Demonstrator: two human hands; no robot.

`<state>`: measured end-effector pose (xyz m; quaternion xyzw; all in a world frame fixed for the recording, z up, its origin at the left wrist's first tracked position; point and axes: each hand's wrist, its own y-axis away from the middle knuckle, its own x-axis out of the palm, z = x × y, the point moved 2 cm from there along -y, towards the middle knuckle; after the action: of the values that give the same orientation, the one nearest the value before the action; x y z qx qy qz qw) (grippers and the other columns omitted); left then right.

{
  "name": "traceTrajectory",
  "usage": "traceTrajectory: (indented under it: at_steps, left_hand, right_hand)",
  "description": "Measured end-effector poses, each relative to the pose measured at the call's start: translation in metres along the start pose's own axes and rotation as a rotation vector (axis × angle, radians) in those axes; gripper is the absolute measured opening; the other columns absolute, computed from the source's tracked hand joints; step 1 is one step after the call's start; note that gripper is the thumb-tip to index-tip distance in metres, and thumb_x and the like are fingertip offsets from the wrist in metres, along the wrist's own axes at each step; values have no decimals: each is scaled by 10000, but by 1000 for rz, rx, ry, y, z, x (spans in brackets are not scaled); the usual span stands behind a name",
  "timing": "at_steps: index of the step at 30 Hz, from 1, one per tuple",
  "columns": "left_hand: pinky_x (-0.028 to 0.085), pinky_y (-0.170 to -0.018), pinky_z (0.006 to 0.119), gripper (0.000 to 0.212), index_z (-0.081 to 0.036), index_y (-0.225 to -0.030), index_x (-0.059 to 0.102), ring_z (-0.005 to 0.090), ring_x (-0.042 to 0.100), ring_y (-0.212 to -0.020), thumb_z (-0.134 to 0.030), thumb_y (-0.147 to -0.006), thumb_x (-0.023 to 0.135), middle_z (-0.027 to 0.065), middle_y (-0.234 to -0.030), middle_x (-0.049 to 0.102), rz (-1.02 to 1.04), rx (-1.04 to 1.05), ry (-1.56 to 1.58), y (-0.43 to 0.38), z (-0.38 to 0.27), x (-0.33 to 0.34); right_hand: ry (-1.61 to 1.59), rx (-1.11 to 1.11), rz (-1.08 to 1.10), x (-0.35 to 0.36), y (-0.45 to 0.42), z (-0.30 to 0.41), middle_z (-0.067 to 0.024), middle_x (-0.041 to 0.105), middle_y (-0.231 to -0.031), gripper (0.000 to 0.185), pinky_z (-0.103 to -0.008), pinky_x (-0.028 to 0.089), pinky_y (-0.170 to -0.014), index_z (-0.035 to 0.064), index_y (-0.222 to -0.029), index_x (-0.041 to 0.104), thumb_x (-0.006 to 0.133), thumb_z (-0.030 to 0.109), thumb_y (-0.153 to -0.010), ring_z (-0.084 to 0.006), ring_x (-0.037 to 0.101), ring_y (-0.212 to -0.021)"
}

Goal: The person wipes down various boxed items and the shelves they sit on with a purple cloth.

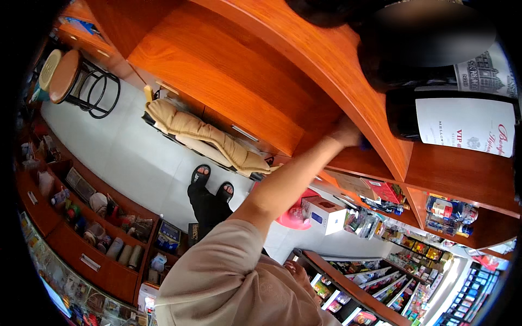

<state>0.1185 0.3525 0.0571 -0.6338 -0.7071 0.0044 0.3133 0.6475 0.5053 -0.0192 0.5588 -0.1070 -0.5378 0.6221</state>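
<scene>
My left hand reaches into a reddish-brown wooden shelf compartment, behind its curved front edge. It is blurred, and its fingers are mostly hidden. A small dark blue item shows beside the fingers; whether I hold it cannot be made out. Close to the camera, a dark wine bottle with a white printed label stands on the other side of that edge. Another dark bottle is right beside it. Part of my right hand appears at my side, past my beige shirt, its fingers barely visible.
A folding chair with a tan padded cushion lies along the cabinet near my feet. Round stools stand at the far left. A white box sits by a red plastic stool. Cluttered counter shelves and product racks flank the aisle.
</scene>
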Motion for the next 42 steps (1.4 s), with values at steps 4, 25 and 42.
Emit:
traceTrajectory:
  at_steps: [4, 25, 42]
  left_hand:
    - [383, -1011, 407, 388, -61, -1238, 551, 309, 491, -1219, -287, -926, 508, 161, -1276, 558, 227, -376, -68, 10, 56, -57]
    - [359, -1029, 415, 488, -45, -1291, 514, 300, 449, -1246, -399, -965, 433, 157, -1341, 506, 217, -474, -359, -4, 99, -70]
    - [406, -996, 371, 603, -50, -1329, 467, 257, 520, -1180, -507, -940, 412, 105, -1290, 544, -205, -746, 628, 147, -124, -192]
  right_hand:
    - [-35, -45, 15, -3, 6, -6, -131, 691, -990, 380, -316, 519, -796, 18, -1243, 536, 581, 213, -920, -183, 659, -948]
    - [-51, -161, -21, -18, -8, -15, -143, 686, -1005, 397, -317, 507, -802, 1, -1237, 546, 594, 245, -928, -161, 637, -913]
    - [79, -768, 111, -38, -69, 228, -147, 669, -1061, 336, -354, 506, -828, 33, -1181, 596, 569, 264, -938, -235, 654, -944]
